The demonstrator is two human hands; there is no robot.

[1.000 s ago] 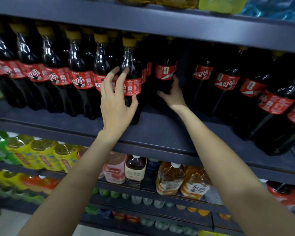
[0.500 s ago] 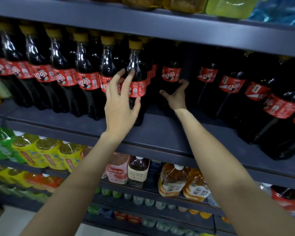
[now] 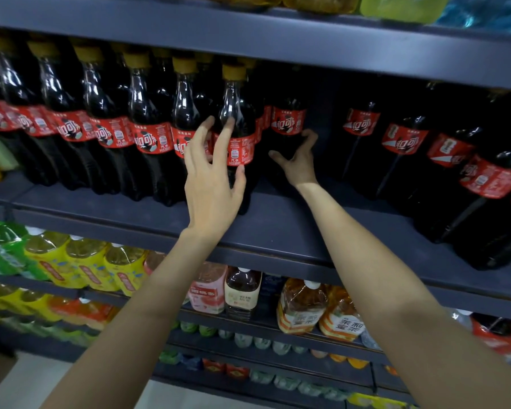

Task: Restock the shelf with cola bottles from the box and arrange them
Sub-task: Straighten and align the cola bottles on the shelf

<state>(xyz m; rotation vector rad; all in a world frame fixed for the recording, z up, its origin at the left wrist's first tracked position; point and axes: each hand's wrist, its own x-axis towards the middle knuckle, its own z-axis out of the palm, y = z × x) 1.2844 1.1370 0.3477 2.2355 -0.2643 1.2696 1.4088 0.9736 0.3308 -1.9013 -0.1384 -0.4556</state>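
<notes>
Left hand: your left hand [image 3: 211, 184] is raised at the front cola bottle [image 3: 236, 137], fingers long and fanned apart, fingertips [image 3: 229, 123] lying on the red label and shoulder, thumb against the bottle's lower right side. It touches rather than wraps the bottle.

Right hand: your right hand [image 3: 300, 160] reaches deeper into the shelf, to the rear cola bottle [image 3: 288, 125] in the shadow. Thumb points left, fingers curl round the bottle's right side below its label; it cups the bottle, though the dark hides how firm the grip is.

Front cola bottle: upright at the right end of the front row, yellow cap up, standing near the shelf's front edge.

Rear cola bottle: upright, set further back, just right of the front one.

Row of cola bottles [image 3: 106, 131]: runs leftward from your left hand, yellow caps and red labels side by side, more bottles behind them.

Large cola bottles [image 3: 443, 160]: to the right of your right hand, beyond a dark gap, with taller bodies and red labels.

Shelf [image 3: 278, 228]: dark blue board carrying all the cola.

Lower shelf: yellow and green drink bottles [image 3: 86, 261] at the left, tea bottles [image 3: 301, 305] below your right forearm.
</notes>
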